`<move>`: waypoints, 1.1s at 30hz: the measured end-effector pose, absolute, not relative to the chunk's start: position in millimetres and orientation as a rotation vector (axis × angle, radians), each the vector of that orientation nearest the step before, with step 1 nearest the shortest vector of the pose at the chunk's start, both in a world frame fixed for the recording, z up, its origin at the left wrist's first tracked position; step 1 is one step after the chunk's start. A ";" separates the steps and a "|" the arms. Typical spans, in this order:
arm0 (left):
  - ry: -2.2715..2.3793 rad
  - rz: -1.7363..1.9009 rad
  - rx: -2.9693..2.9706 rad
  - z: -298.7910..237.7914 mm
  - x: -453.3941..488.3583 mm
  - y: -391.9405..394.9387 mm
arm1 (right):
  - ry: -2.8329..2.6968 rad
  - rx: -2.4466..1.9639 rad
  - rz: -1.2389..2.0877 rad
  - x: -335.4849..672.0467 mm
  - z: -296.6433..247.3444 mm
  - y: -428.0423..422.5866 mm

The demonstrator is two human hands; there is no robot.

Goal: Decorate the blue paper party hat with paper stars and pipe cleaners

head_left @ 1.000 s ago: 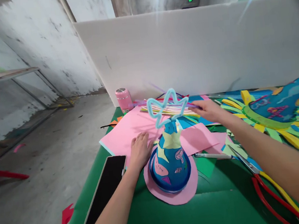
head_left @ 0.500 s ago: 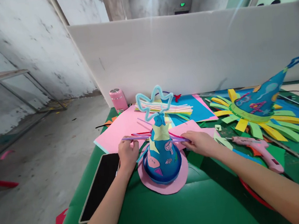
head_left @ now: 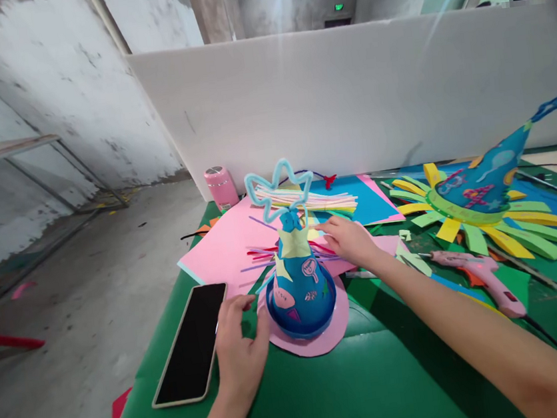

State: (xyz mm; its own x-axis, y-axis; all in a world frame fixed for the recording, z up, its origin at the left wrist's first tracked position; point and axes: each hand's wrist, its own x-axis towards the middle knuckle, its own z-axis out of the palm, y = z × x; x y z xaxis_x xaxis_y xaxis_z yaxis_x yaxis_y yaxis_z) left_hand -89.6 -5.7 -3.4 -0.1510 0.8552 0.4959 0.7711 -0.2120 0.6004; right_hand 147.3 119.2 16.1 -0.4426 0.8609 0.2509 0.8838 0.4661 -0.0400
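Note:
A blue paper cone hat (head_left: 301, 293) with a pink round brim (head_left: 318, 342) stands on the green table (head_left: 369, 386). A light-blue pipe-cleaner star (head_left: 278, 185) tops it. My left hand (head_left: 242, 351) rests on the table with fingers spread, between a black phone (head_left: 190, 343) and the brim, fingertips at the brim's edge. My right hand (head_left: 350, 241) reaches behind the hat with fingers stretched out over several loose purple and red pipe cleaners (head_left: 263, 251) that lie on pink paper (head_left: 222, 242). Neither hand holds anything.
A bundle of pale pipe cleaners (head_left: 315, 201) lies on blue paper further back. A pink glue gun (head_left: 477, 273) and a second blue hat with yellow-green rays (head_left: 483, 196) are on the right. A pink cup (head_left: 220, 187) stands by the white foam board (head_left: 346, 94).
Both hands let go of the purple pipe cleaners, which now lie behind the hat. My left hand drew back beside the phone; my right hand moved slightly away from me.

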 end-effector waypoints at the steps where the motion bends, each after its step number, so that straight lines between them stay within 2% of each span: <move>1: 1.908 1.255 2.022 -5.1 -87.8 -5.7 | -2.503 -1.469 -0.153 139.4 15.3 127.1; 7: 1.809 0.964 2.055 -8.6 -88.2 21.6 | -2.620 -1.335 -0.247 120.2 15.8 158.9; 13: 1.875 1.021 2.038 -4.6 -90.8 66.0 | -2.708 -1.277 -0.330 146.3 31.9 168.6; 18: 1.969 1.129 2.039 -6.8 -92.6 93.2 | -2.760 -1.285 -0.361 139.0 22.0 166.1; 22: 1.982 1.214 2.109 -8.1 -96.5 84.3 | -2.812 -1.273 -0.361 125.5 17.1 163.8; 27: 1.866 1.253 2.242 -10.9 -103.4 60.4 | -2.929 -1.294 -0.333 125.4 43.3 170.1; 33: 1.828 1.327 2.259 -13.7 -103.9 33.5 | -2.810 -1.714 -0.426 132.0 90.7 178.8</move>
State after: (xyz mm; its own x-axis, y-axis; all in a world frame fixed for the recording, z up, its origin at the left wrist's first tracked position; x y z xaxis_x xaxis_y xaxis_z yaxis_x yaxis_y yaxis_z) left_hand -103.9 33.5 -13.7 0.0010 0.7868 0.6172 0.8305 -0.3444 0.4377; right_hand 132.0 178.8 90.7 -0.4550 0.8903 -0.0181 0.8450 0.4381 0.3066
